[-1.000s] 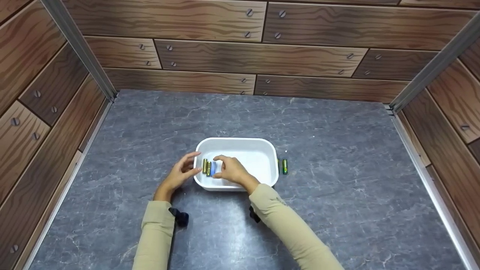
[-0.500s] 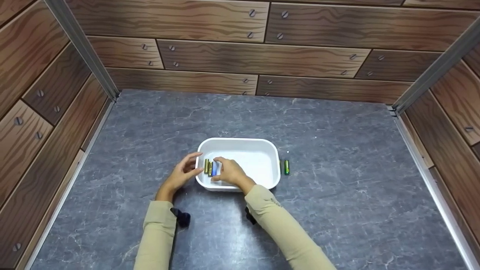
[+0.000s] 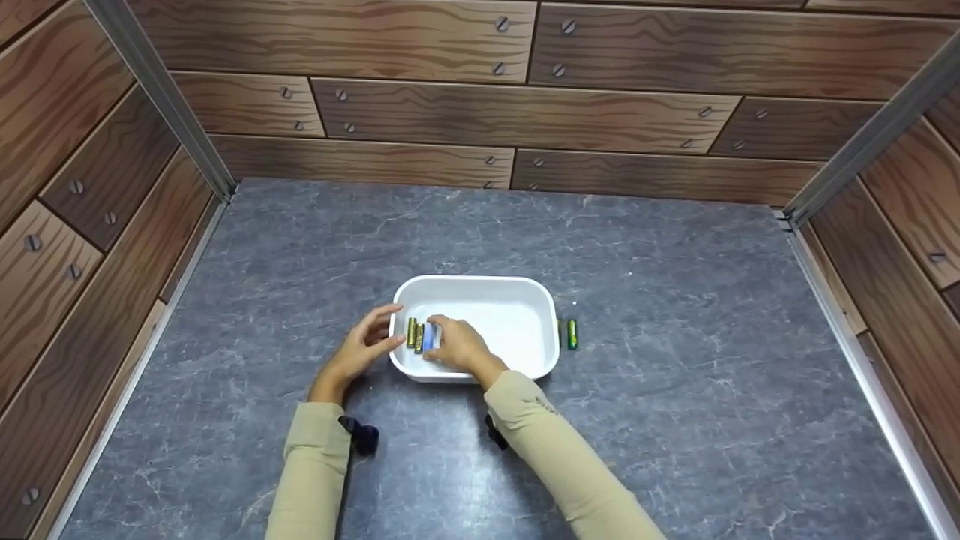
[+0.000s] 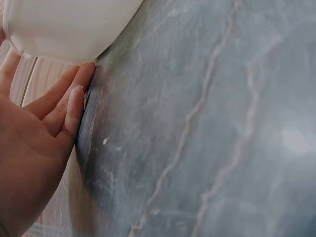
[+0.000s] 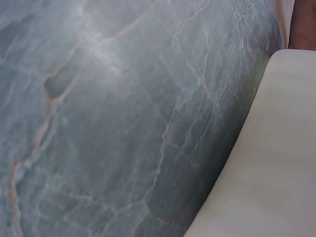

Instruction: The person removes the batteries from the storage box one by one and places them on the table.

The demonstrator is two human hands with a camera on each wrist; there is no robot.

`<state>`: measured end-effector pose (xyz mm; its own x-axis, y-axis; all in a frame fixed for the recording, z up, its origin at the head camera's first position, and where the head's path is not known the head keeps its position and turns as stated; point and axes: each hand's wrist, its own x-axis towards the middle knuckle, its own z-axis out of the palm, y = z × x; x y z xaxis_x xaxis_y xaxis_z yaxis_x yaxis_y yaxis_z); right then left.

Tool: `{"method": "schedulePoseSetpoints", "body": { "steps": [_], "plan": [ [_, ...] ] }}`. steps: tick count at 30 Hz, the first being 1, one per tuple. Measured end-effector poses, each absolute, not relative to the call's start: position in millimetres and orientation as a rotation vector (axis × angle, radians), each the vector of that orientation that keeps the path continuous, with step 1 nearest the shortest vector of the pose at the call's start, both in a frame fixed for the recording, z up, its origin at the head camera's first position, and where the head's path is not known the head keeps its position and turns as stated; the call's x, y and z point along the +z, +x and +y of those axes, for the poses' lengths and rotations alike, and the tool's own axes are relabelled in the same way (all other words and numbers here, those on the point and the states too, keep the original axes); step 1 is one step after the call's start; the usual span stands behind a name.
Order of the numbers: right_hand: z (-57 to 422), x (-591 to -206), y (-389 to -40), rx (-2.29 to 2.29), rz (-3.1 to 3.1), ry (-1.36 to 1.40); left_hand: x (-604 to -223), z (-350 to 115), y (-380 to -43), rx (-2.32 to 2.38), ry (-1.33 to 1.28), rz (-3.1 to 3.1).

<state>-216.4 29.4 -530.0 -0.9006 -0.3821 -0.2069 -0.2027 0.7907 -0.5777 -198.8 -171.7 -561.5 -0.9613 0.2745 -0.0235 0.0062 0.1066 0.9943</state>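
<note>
Blue battery-shaped piece, too small to make out fully, sits inside the white tub, in the part toward the tabletop's left edge, pinched end to end between the thumb and fingers of the right hand. Just beside it, on the side toward the tabletop's left edge, two green-and-gold batteries lie in the tub in a row, their lengths running from the near side toward the far edge; whether they touch one another is not clear. The left hand holds its thumb and forefinger wide apart at the tub's left rim, while the left wrist view shows its other fingers fairly straight along the tub's outer wall.

Across the tub, on the side toward the tabletop's right edge, a green battery lies on the tabletop, with something greenish beside it, mostly hidden by the rim. The tub stands roughly midway between the tabletop's left and right edges, well apart from both far corners. Wood-patterned panels rise along the far, left and right edges.
</note>
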Motion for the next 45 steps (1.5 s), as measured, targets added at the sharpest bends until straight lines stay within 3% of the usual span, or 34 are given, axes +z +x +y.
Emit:
{"method": "schedulePoseSetpoints", "body": {
  "steps": [7, 45],
  "plan": [
    [31.9, -524.9, -216.3, -0.756, 2.676, -0.501, -562.5, -173.2, -197.6, 1.992, 0.408, 2.204],
    [48.4, -495.6, -212.4, -0.909, 2.614, -0.601, -556.6, -168.8, -198.9, 1.915, 0.218, 2.194]
  ]
}}
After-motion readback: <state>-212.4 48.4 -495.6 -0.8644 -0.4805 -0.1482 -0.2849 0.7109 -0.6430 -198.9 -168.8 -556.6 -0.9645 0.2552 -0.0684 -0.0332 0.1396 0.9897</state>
